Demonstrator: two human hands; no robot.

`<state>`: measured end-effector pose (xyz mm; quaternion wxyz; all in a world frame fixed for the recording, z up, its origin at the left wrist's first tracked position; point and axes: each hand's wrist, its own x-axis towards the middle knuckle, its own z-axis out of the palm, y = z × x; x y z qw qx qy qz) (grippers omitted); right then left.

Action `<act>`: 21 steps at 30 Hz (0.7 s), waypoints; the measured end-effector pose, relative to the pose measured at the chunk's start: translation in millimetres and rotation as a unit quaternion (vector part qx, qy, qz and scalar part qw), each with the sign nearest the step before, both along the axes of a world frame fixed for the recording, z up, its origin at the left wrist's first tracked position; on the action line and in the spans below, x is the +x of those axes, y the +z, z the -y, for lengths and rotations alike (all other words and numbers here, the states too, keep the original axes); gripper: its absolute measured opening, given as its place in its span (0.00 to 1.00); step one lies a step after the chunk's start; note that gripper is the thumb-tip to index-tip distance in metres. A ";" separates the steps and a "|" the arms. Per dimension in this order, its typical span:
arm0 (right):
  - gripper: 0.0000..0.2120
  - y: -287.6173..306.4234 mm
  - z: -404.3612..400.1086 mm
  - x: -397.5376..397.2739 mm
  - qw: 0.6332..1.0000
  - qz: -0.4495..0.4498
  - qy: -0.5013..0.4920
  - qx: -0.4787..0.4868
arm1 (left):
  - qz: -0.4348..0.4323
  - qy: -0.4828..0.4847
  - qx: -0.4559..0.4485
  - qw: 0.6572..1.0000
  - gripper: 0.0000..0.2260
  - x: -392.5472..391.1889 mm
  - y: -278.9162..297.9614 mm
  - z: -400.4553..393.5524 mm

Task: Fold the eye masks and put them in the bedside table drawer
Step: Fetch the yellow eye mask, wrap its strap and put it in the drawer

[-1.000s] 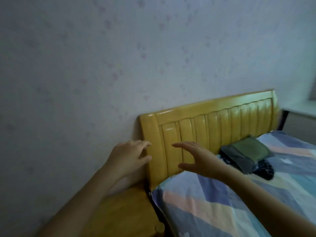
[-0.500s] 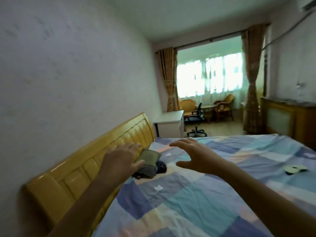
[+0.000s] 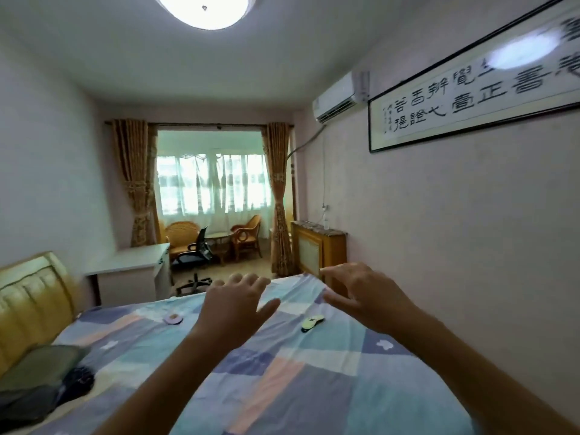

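The head camera looks across a bed (image 3: pixel 282 387) with a patchwork sheet in blue, teal and peach squares. Both hands are raised above the sheet and hold nothing. The left hand (image 3: pixel 232 306) is open with the fingers spread and the palm turned downward. The right hand (image 3: pixel 367 293) is also open, its fingers loosely curved and pointing to the left; it is in front of the far corner of the bed.

Two eye masks lie flat on the sheet at the far part of the bed. A lilac eye mask (image 3: pixel 173 318) is to the left of the left hand, and a yellow eye mask (image 3: pixel 312 322) with a dark edge lies between the two hands, lower than the right one. They are well apart from each other, and neither hand touches them.

At the left edge stands the yellow wooden headboard (image 3: pixel 28 296). Near it, on the sheet, there is a pile of folded dark clothes (image 3: pixel 40 381), green and grey. Behind the bed are a white desk (image 3: pixel 131 265), a black office chair (image 3: pixel 196 252), wicker chairs and a window with golden curtains (image 3: pixel 131 183). On the right wall hang an air conditioner (image 3: pixel 339 97) and a framed calligraphy scroll (image 3: pixel 470 89). The bedside table drawer is not in this view.
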<state>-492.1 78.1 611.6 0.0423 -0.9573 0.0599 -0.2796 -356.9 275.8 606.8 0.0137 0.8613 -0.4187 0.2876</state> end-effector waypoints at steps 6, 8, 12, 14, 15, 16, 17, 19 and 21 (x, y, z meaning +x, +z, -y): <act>0.22 9.2 140.9 -97.7 0.994 -0.047 -0.098 -0.021 | -0.039 -0.074 0.002 0.997 0.34 -50.9 -12.3 175.6; 0.21 11.5 182.5 -112.1 0.991 -0.059 -0.115 -0.022 | -0.049 -0.081 0.011 0.995 0.27 -55.1 -13.0 219.9; 0.21 11.1 255.1 -107.1 0.991 -0.059 -0.119 -0.022 | -0.050 -0.063 0.034 0.996 0.23 -41.7 -16.4 291.7; 0.21 11.1 287.6 -88.6 0.992 -0.060 -0.105 -0.024 | -0.037 -0.049 0.036 0.997 0.23 -27.9 -16.1 325.5; 0.21 10.9 303.7 -77.5 0.994 -0.057 -0.095 -0.022 | -0.025 -0.043 0.034 0.998 0.24 -20.7 -14.5 343.0; 0.22 10.8 320.5 -65.9 0.995 -0.053 -0.086 -0.020 | -0.015 -0.038 0.030 0.999 0.25 -13.8 -12.1 360.9; 0.22 11.0 337.8 -54.8 0.996 -0.049 -0.079 -0.016 | -0.013 -0.036 0.020 0.999 0.24 -6.7 -9.4 380.1; 0.22 13.4 376.1 -37.5 0.996 -0.047 -0.069 -0.011 | -0.021 -0.040 -0.009 0.999 0.23 6.1 -3.5 422.1; 0.23 22.6 417.4 -28.9 0.996 -0.047 -0.068 -0.016 | -0.018 -0.044 -0.023 0.999 0.23 16.5 6.6 469.7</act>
